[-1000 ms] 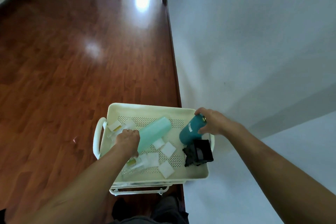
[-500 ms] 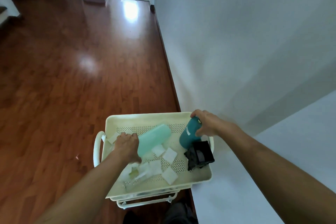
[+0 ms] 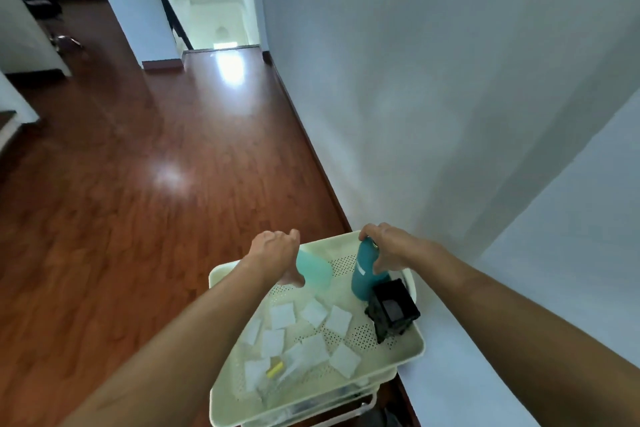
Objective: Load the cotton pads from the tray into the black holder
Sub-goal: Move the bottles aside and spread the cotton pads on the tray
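Note:
Several white square cotton pads (image 3: 313, 333) lie scattered on the perforated floor of a cream tray (image 3: 408, 355) that tops a small cart. A black open-topped holder (image 3: 393, 309) stands at the tray's right side, empty as far as I can see. My left hand (image 3: 275, 253) is closed around a light mint-green cylinder (image 3: 317, 270) at the tray's far left. My right hand (image 3: 388, 246) grips the top of an upright dark teal bottle (image 3: 363, 276) just behind the holder.
A small yellow item (image 3: 274, 369) and clear wrapping lie among the pads at the tray's near edge. A white wall (image 3: 450, 97) runs along the right of the cart. Reddish wooden floor (image 3: 138, 184) stretches to the left and ahead.
My left hand has moved from the near left of the tray to its far side, carrying the mint cylinder. The right hand stays on the teal bottle. My view has tilted up.

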Demonstrator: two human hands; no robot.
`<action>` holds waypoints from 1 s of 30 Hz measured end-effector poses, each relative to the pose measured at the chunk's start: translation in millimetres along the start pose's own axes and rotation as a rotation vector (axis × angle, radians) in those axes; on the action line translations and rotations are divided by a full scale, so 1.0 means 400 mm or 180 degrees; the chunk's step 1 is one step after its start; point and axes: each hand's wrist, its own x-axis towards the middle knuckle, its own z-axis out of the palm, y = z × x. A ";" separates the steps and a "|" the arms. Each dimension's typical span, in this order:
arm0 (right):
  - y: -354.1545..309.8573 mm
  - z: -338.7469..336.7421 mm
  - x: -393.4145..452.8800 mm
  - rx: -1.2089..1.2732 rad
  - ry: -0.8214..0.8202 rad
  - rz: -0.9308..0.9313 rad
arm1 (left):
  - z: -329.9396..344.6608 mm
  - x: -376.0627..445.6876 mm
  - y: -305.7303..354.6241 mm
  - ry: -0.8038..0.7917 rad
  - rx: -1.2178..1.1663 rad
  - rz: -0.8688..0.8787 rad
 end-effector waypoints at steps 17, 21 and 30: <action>0.004 -0.009 -0.014 0.0080 0.0081 -0.0053 | -0.098 0.067 0.066 0.0249 -0.0408 0.0536; 0.004 -0.018 -0.019 0.0129 0.0065 -0.0038 | -0.106 0.071 0.067 0.0211 -0.0267 0.0573; 0.006 -0.027 -0.020 0.0250 0.0002 -0.0049 | -0.106 0.088 0.091 0.0076 -0.0135 0.0582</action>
